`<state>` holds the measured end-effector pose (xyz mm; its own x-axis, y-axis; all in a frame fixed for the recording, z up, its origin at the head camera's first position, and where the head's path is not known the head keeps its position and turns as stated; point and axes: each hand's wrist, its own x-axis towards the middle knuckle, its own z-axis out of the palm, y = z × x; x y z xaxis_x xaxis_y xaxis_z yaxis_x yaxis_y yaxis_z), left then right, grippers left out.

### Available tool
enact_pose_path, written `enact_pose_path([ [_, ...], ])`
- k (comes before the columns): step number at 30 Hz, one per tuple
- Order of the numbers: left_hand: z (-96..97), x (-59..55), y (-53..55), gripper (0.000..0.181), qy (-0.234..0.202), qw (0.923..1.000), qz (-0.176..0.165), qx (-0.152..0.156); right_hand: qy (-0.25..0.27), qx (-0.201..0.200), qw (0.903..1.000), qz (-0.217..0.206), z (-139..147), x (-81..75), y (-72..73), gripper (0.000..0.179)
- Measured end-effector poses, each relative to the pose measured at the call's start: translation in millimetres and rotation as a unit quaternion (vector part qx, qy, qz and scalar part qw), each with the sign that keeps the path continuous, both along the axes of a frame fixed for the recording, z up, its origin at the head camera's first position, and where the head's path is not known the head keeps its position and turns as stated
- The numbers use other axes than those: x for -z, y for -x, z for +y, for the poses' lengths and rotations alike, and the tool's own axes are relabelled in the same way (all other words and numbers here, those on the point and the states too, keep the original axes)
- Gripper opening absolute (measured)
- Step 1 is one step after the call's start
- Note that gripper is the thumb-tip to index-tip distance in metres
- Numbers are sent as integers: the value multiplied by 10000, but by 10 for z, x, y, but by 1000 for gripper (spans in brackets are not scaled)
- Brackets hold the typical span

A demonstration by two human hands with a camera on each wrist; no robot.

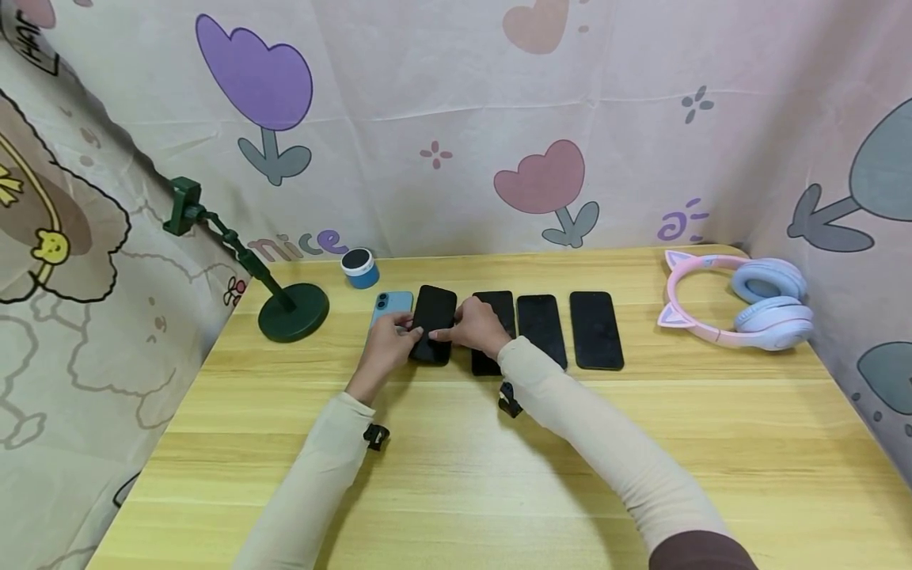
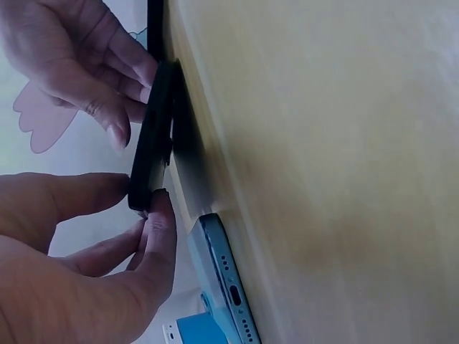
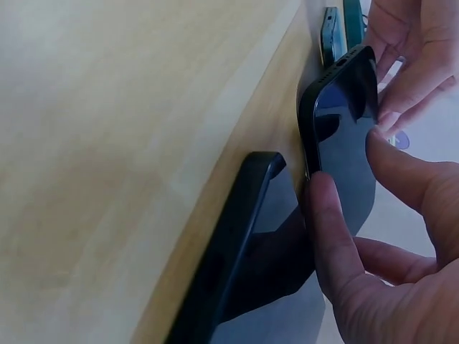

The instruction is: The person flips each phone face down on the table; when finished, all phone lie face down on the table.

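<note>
A black smartphone [image 1: 436, 305] is held between both hands, screen up and slightly raised off the table at its left side. My left hand [image 1: 387, 347] pinches its left edge, thumb on the screen side and fingers underneath, as the left wrist view shows. At the opposite edge, my right hand [image 1: 480, 328] grips the phone [image 3: 351, 154] with thumb and fingers. A light blue smartphone [image 1: 394, 302] lies just left, camera side up, partly covered by the left hand. Right of the held one, another black phone [image 1: 498, 302] lies partly hidden under the right hand.
Two more black phones, a middle one [image 1: 541, 326] and a rightmost one [image 1: 597, 331], continue the row. A green stand [image 1: 294, 313] and a small blue-and-white round object [image 1: 360, 269] are at the back left. Cat-ear headphones [image 1: 773, 317] lie at the right of the wooden table [image 1: 442, 491].
</note>
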<state>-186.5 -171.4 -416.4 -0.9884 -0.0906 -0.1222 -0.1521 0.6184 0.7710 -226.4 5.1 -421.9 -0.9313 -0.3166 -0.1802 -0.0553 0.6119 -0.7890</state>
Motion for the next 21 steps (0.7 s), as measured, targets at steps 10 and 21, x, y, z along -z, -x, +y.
enact_pose_path([
  [10,-78,-37,-63,42,-318,9994,153,17,639,-23,9978,-156,-11,17,-58,40],
  [21,-132,-92,-99,40,-698,9973,206,85,1023,-76,9944,-256,-29,13,-88,46],
])
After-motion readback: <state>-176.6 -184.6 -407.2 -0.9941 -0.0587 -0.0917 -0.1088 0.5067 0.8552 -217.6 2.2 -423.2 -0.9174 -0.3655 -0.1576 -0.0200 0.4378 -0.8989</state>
